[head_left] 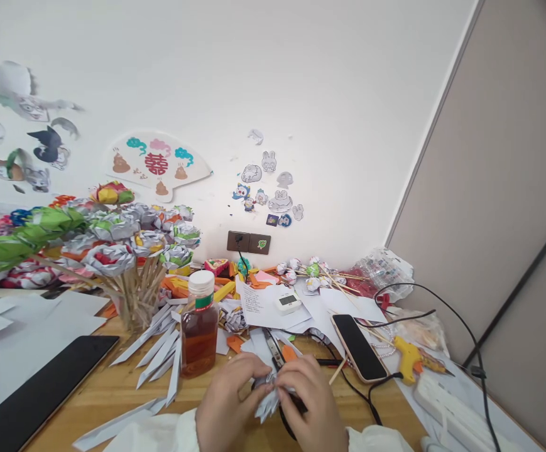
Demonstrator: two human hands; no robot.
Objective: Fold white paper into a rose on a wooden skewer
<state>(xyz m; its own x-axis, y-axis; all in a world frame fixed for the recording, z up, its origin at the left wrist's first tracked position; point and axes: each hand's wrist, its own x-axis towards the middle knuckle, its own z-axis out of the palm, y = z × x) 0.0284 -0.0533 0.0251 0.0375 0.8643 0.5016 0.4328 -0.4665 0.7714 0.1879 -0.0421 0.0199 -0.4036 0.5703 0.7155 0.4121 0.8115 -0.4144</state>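
Observation:
At the table's front edge, my left hand (pixel 229 402) and my right hand (pixel 314 405) meet with fingertips pinched on a small folded white paper piece (pixel 266 407), its layers fanned out below the fingers. Parts of the paper are hidden behind the fingers. Directly behind my hands lies a metal-bladed tool (pixel 274 349) with dark parts, mostly covered, so its kind is unclear. A bottle of amber liquid (pixel 199 342) with a white cap stands upright left of my left hand. Folded white paper strips (pixel 163 355) lie beyond the bottle to the left.
Paper flowers on sticks (pixel 134 282) fill a container at left, near a black tablet-like slab (pixel 46 392). To the right are a phone (pixel 359 347), a yellow glue gun (pixel 408 359), a white power strip (pixel 449 408) and loose black cables. A small white timer (pixel 288 302) sits on papers behind.

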